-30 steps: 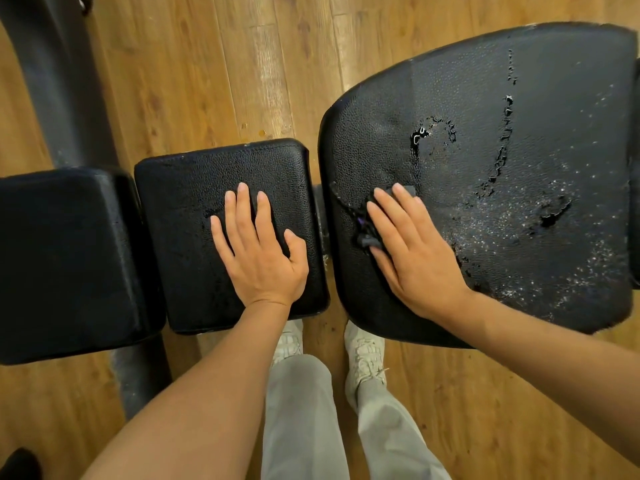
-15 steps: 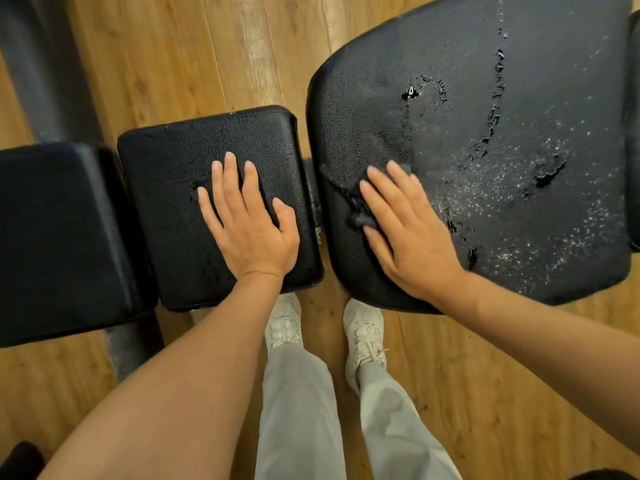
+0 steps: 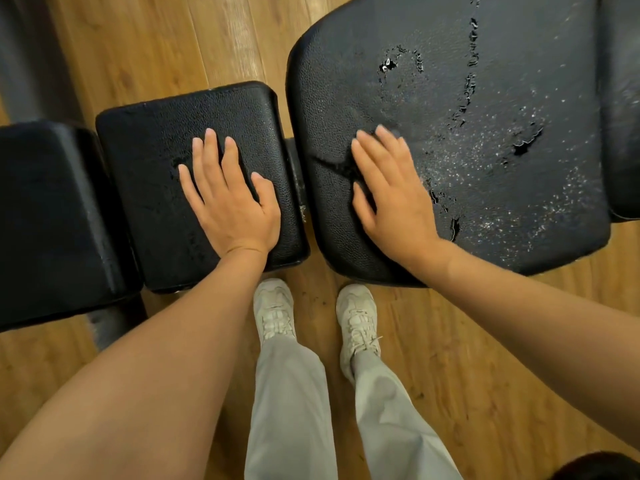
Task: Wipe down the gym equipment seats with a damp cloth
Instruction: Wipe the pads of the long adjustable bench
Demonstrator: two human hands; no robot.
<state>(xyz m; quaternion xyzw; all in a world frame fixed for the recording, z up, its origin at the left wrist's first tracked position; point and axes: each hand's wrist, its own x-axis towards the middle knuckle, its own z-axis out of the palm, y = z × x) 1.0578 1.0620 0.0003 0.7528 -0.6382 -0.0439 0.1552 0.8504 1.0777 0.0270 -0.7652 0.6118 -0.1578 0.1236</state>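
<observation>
A large black padded seat (image 3: 502, 98) fills the upper right, its cracked surface speckled with wet droplets. My right hand (image 3: 391, 195) lies flat on its left part, fingers straight and blurred, pressing a dark cloth (image 3: 337, 166) that shows only as a thin fold beside my fingers. A smaller black pad (image 3: 145, 161) sits to the left of the seat. My left hand (image 3: 228, 195) rests flat on it, fingers spread and straight.
A third black pad (image 3: 48, 220) lies at the far left, with a grey metal frame bar (image 3: 24, 57) behind it. Wooden floor (image 3: 207, 39) surrounds the equipment. My feet in pale shoes (image 3: 273, 313) stand just below the pads.
My right hand has slid slightly up and right over the big seat with the cloth under it. The left hand has stayed on the small pad. The camera has shifted.
</observation>
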